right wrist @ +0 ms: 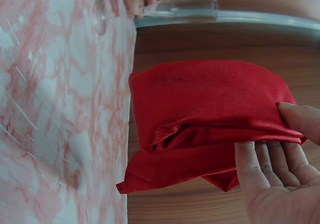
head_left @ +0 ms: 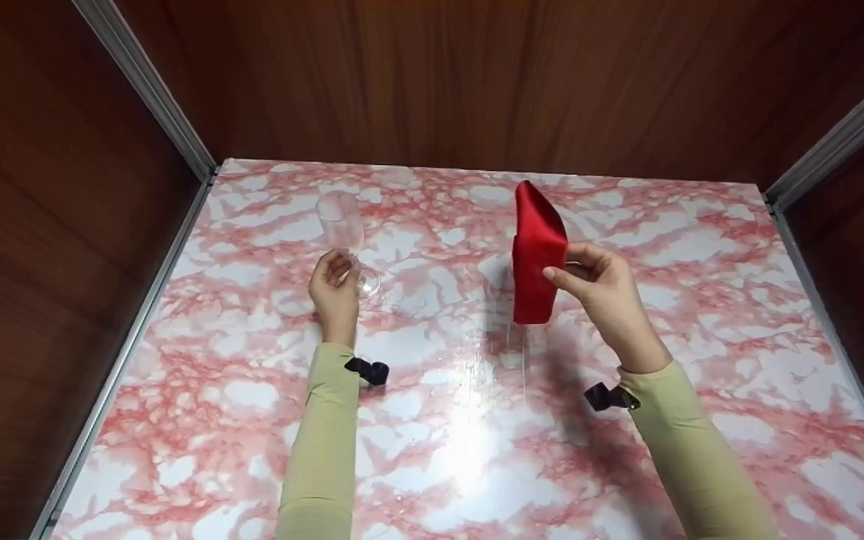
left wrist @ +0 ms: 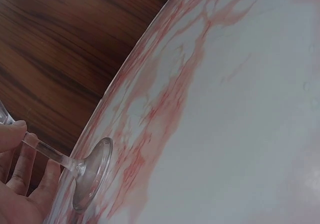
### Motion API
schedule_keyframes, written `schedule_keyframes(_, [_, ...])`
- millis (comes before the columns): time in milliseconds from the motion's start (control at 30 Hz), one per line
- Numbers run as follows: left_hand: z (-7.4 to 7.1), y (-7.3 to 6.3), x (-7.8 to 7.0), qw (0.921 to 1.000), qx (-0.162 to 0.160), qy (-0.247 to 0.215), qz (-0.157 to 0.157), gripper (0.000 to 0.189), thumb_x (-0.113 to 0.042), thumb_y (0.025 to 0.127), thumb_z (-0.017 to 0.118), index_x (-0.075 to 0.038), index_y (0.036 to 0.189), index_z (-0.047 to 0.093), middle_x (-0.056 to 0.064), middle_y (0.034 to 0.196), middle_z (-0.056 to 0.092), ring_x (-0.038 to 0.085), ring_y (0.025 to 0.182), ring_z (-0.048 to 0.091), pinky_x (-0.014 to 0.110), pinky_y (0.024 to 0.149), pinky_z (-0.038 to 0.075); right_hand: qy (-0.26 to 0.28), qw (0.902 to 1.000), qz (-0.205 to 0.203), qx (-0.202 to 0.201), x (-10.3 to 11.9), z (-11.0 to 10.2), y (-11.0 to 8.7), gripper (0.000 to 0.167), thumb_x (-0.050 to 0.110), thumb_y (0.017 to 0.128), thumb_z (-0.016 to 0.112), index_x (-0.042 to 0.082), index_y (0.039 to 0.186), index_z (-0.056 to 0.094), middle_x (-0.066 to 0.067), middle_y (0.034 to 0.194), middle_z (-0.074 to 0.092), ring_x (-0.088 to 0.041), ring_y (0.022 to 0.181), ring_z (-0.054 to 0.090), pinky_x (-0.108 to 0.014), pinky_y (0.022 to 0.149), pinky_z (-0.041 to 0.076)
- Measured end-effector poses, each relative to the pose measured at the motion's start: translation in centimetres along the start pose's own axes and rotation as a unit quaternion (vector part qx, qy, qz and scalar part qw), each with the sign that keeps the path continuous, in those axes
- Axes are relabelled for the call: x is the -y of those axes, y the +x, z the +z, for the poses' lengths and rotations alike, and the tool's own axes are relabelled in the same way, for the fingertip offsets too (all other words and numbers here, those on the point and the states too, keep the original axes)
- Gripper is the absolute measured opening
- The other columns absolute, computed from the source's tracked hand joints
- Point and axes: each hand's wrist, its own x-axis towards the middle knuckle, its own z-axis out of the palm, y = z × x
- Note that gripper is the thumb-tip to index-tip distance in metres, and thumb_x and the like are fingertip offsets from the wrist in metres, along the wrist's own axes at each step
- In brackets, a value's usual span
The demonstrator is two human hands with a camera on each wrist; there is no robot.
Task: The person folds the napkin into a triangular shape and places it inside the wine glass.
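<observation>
My left hand (head_left: 336,292) pinches the stem of a clear stemmed glass (head_left: 342,217). In the left wrist view the glass's round foot (left wrist: 93,174) faces the marbled surface, and thumb and fingers close round the stem. My right hand (head_left: 604,300) pinches a folded red satin cloth (head_left: 537,262) between thumb and fingers. Held above the table, the cloth stands upright in the head view, with a pointed top. In the right wrist view its folded layers (right wrist: 210,99) show, with the thumb on one face and the fingers beneath.
The table (head_left: 417,435) has a red and white marbled top with a bright glare patch in the middle. Dark wood panels (head_left: 432,82) rise behind it and at both sides, joined by metal rails (head_left: 147,82). Dark bands (head_left: 368,370) sit at both wrists.
</observation>
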Motion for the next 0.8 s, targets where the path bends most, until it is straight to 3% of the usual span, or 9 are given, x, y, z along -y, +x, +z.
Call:
schedule_keyframes(167, [0.0,0.1,-0.2,0.9999,0.004,-0.012,-0.011,0.033,0.023,0.078,0.062,0.008,0.107,0.06,0.019,0.098,0.061,0.033,0.095,0.06,0.035,0.086,0.052,0.002,1.0,0.001,0.001,0.0,0.0,0.0,0.032,0.006,0.08,0.077,-0.005,0.107,0.065,-0.011,0.102,0.067,-0.022,0.093,0.066,-0.029,0.086,0.052])
schedule_keyframes(433, [0.0,-0.9,-2.3,0.9985,0.031,0.028,0.037,0.03,0.021,0.077,0.065,0.014,0.106,0.059,0.03,0.099,0.06,0.043,0.094,0.058,0.042,0.083,0.051,0.033,0.9994,-0.007,-0.005,0.1,0.1,-0.1,0.028,-0.001,0.079,0.076,-0.007,0.104,0.065,-0.011,0.097,0.067,-0.021,0.089,0.067,-0.03,0.085,0.052])
schedule_keyframes(600, [0.0,-1.0,-2.4,0.9976,0.043,0.036,0.041,0.029,0.02,0.078,0.065,0.014,0.106,0.059,0.032,0.099,0.059,0.044,0.093,0.058,0.046,0.083,0.051,0.025,0.9996,-0.004,-0.008,0.1,0.1,0.0,0.03,0.0,0.079,0.076,-0.008,0.105,0.064,-0.009,0.097,0.067,-0.021,0.09,0.067,-0.03,0.085,0.052])
schedule_keyframes(800, [0.0,-1.4,-2.3,0.997,0.063,0.03,0.034,0.03,0.02,0.077,0.066,0.016,0.105,0.057,0.031,0.099,0.059,0.043,0.093,0.058,0.038,0.08,0.053,0.021,0.9998,-0.005,-0.005,0.1,0.1,0.0,0.032,0.001,0.08,0.076,-0.01,0.106,0.062,-0.009,0.097,0.067,-0.02,0.09,0.067,-0.03,0.086,0.052])
